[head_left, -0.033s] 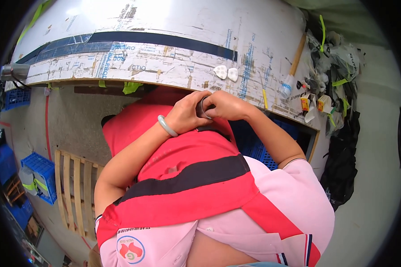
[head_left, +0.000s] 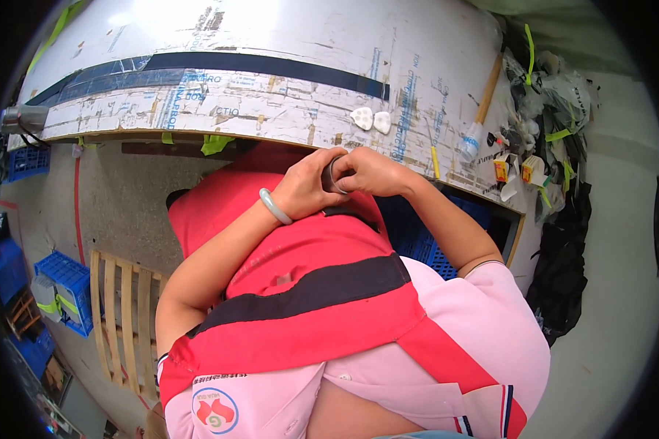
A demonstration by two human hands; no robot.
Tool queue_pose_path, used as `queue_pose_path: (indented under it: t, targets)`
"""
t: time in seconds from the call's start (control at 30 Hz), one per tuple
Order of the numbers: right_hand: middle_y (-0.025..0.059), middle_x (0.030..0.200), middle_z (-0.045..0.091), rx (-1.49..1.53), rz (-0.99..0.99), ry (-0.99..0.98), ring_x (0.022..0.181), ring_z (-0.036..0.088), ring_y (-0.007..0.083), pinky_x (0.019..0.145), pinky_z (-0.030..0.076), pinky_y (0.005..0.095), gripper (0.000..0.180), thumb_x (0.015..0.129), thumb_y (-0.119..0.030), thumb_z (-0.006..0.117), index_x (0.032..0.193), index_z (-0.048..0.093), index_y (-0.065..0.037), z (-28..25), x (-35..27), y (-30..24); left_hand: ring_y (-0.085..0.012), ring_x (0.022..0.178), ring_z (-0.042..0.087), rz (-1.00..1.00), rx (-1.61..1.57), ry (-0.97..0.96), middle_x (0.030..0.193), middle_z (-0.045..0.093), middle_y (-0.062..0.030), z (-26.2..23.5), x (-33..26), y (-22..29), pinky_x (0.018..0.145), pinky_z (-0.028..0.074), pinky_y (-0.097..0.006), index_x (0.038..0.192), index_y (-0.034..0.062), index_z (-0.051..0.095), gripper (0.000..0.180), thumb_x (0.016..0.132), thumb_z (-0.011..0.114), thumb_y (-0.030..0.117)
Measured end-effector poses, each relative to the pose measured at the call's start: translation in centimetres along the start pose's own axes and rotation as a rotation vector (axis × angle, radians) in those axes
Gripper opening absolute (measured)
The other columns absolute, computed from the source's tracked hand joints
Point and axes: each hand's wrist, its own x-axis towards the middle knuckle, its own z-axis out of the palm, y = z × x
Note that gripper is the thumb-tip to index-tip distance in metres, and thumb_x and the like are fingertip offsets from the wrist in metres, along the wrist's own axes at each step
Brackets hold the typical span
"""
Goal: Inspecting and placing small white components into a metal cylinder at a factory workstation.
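Close together at the table's front edge, in front of my red apron [head_left: 307, 241], are my two hands. My left hand [head_left: 306, 183], with a pale bangle [head_left: 273, 206] on its wrist, is curled around a small dark round thing [head_left: 328, 178] with a thin, lighter curved rim. The fingers of my right hand [head_left: 368, 173] are bent and pressed at that rim from the other side. Most of the thing is hidden by the fingers, so its kind cannot be made out.
On the worn white table [head_left: 271, 121] lie two small white pads [head_left: 371, 121], a thin yellow-handled tool [head_left: 436, 162] and a wooden-handled mallet [head_left: 487, 95]. Plastic bags [head_left: 564, 95] hang at the right. A wooden pallet [head_left: 117, 322] and a blue crate [head_left: 62, 274] are at the left.
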Motion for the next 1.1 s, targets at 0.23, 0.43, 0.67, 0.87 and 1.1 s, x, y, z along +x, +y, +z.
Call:
queue_pose_path:
  t: [0.23,0.43,0.67,0.87,1.1]
  targets:
    - [-0.0011,0.08,0.069,0.569,0.164,0.27,0.056,0.048,0.003,0.051,0.038,0.0195,0.012,0.092,-0.011,0.071,0.099,0.076,-0.002,-2.9,-3.2,1.6,-0.0351,0.116,0.063,-0.074,-0.048,0.007,0.124,0.064,-0.0199,-0.1,0.0,-0.4,0.099,0.051,-0.039,0.135,0.0026,0.054,0.075,0.07,0.087,0.018]
    - [0.0009,0.082,0.07,0.413,0.222,0.7,0.057,0.051,0.0047,0.052,0.043,0.021,0.014,0.09,-0.008,0.071,0.101,0.076,0.0,-5.1,-3.6,6.5,-0.0361,0.118,0.062,-0.031,0.005,0.017,0.128,0.062,-0.021,0.0,0.0,-0.6,0.101,0.05,-0.039,0.136,0.0005,0.053,0.076,0.07,0.087,0.018]
    - [0.0008,0.08,0.07,0.377,0.211,0.786,0.056,0.053,0.0049,0.053,0.045,0.0218,0.015,0.092,-0.01,0.07,0.101,0.076,0.0,-4.9,-3.0,8.5,-0.0359,0.118,0.062,-0.039,-0.012,0.001,0.127,0.062,-0.0212,-0.1,-0.1,-0.5,0.101,0.049,-0.039,0.136,0.0004,0.052,0.076,0.071,0.087,0.018]
    - [0.0009,0.08,0.07,0.337,0.197,0.805,0.056,0.055,0.0054,0.053,0.046,0.0224,0.016,0.092,-0.012,0.07,0.101,0.076,0.0,-4.6,-2.6,8.4,-0.0356,0.118,0.061,-0.039,-0.018,-0.005,0.127,0.062,-0.0211,0.0,-0.1,-0.5,0.101,0.049,-0.039,0.136,0.001,0.052,0.075,0.071,0.086,0.018]
    - [0.0016,0.076,0.069,0.253,0.201,0.832,0.055,0.056,0.0062,0.053,0.047,0.024,0.016,0.091,-0.012,0.07,0.101,0.077,-0.002,-4.5,-2.6,8.0,-0.0358,0.116,0.061,-0.035,-0.013,-0.006,0.126,0.062,-0.0212,-0.1,-0.2,-0.5,0.1,0.049,-0.039,0.136,0.0016,0.052,0.075,0.072,0.086,0.018]
